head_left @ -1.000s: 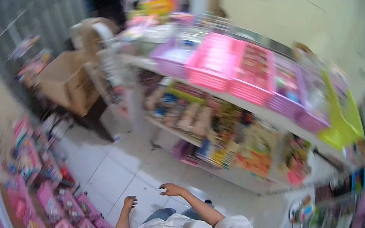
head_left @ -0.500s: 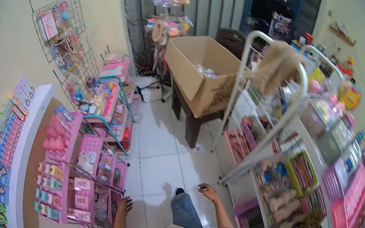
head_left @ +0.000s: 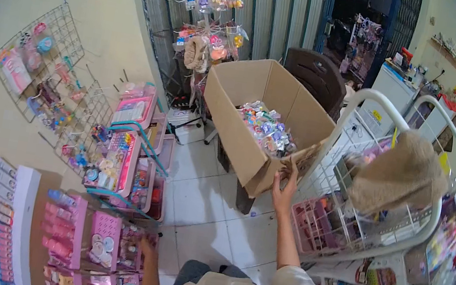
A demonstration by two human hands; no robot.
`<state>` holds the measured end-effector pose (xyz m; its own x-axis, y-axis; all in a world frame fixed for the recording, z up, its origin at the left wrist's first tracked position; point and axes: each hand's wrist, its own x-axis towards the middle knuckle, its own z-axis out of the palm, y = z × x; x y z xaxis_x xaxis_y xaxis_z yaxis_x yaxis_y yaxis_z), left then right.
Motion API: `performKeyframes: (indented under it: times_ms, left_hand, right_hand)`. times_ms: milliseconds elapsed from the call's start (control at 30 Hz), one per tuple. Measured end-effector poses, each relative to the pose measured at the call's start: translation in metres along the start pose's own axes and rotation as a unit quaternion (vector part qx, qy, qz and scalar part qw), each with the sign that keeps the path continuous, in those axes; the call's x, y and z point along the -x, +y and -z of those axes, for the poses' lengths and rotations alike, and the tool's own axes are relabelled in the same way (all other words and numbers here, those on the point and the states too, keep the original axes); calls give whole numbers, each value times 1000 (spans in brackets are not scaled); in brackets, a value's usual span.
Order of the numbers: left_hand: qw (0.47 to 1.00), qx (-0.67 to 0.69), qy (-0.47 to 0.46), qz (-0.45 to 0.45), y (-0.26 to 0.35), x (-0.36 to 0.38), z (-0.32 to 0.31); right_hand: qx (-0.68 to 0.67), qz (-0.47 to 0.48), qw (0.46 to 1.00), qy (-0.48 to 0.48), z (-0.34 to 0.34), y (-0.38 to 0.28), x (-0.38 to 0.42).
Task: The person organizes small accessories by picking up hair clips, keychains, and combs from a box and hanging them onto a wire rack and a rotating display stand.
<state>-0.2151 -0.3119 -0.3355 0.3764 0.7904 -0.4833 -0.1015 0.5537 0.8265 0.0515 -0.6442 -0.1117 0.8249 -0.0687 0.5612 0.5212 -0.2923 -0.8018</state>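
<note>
Your right hand (head_left: 285, 182), grip unclenched, is at the box (head_left: 234, 127); your left hand (head_left: 147, 247), beside pink baskets (head_left: 106, 223), has a grip you cannot tell.

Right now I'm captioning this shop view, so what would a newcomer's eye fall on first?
Probably the large, open brown cardboard box mid-view, holding small colourful items, with the right hand at its near corner. Next might come the fuzzy beige cloth draped on the white tubular metal rack at the picture's right. Pink plastic baskets at lower left, near the left hand, also stand out.
</note>
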Motion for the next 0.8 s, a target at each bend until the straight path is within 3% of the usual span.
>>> performKeyframes:
  times_ms: [100,167,233,267,333,367,400,433,467,500,567,600,633,667,700,733,767,800]
  left_hand:
    - [998,37,53,9,20,1,-45]
    - [995,10,96,17,28,-16,-56]
    - [997,-10,20,-77,34,-64,-61]
    - [997,-19,11,-75,39,-87,-71]
    - [967,-59,138,-204,56,-123,-109]
    - [969,-71,127,-202,72,-128,-135]
    - [976,0,87,-201,95,-125,-174]
    - [977,71,47,-195,119,-124,-213]
    - [981,66,1,-183,141,-132,-247]
    - [983,63,-45,-169,160,-141,-285]
    - [941,98,-201,-253,189,-153,-370]
    - [900,0,-222,-375,192,-158,-409]
    - [834,-96,-240,-488,192,-158,-448]
    - [854,-102,-317,-399,202,-136,-486]
    - [863,-104,-388,-306,208,-113,-523]
    - [762,-195,-432,-441,199,-111,-557]
    - [785,-170,-509,-310,188,-88,-586]
    - [730,-222,-590,-266,179,-76,-610]
  right_hand:
    - [-18,-22,997,77,-18,20,-40]
    - [6,35,991,126,-28,35,-68]
    - [83,2,989,121,-32,56,-99]
    - [78,-11,993,88,-35,61,-117]
    - [84,-26,995,55,-42,54,-153]
    - [93,-27,994,56,-48,42,-170]
    - [100,-35,992,69,-54,38,-189]
    - [114,-58,992,13,-59,36,-206]
    - [126,-85,987,-45,-63,38,-220]
    - [134,-95,986,-32,-70,51,-234]
    - [235,-6,962,-139,-88,98,-255]
    - [243,-22,961,-131,-96,113,-259]
    - [313,-60,924,-211,-105,127,-261]
    - [374,-99,874,-293,-114,141,-257]
    - [377,-107,862,-322,-123,158,-251]
    - [379,-111,850,-348,-132,174,-248]
    - [381,-122,828,-394,-139,186,-245]
    - [381,-131,802,-440,-146,201,-240]
